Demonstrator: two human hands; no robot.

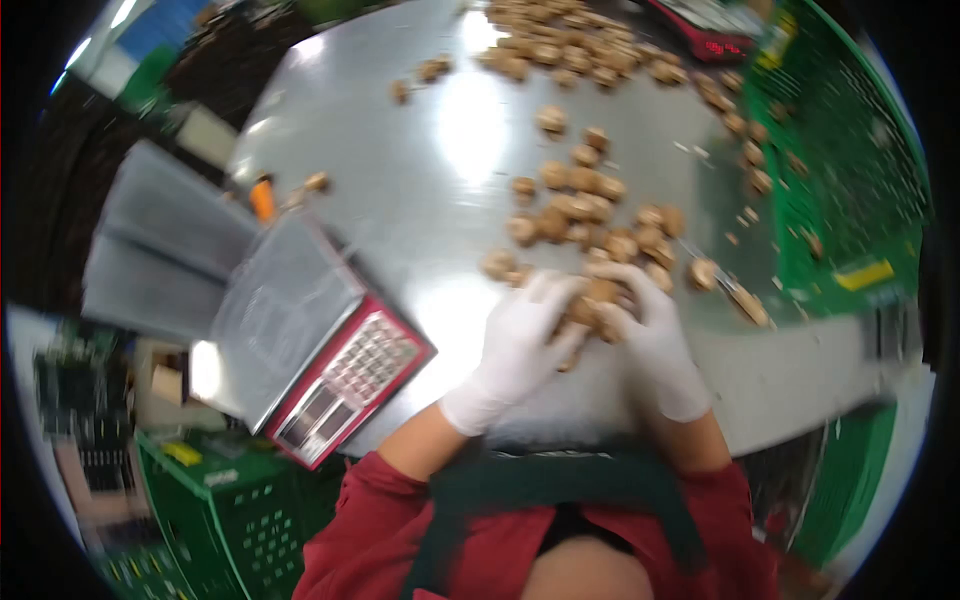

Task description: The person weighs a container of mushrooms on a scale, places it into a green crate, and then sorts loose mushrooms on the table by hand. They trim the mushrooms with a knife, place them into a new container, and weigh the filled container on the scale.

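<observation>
Metal table [390, 160] below, brown mushrooms [602, 295] between left hand [525, 335] and right hand [655, 330], both grips curled around them.

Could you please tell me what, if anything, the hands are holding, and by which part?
Brown mushrooms, gathered from both sides between the left hand and right hand; blur hides whether caps or stems are gripped.

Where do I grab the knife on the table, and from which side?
Grip the knife by its tan handle, probably with the right hand from the near right: the handle points that way, the blade away, beside a mushroom.
</observation>
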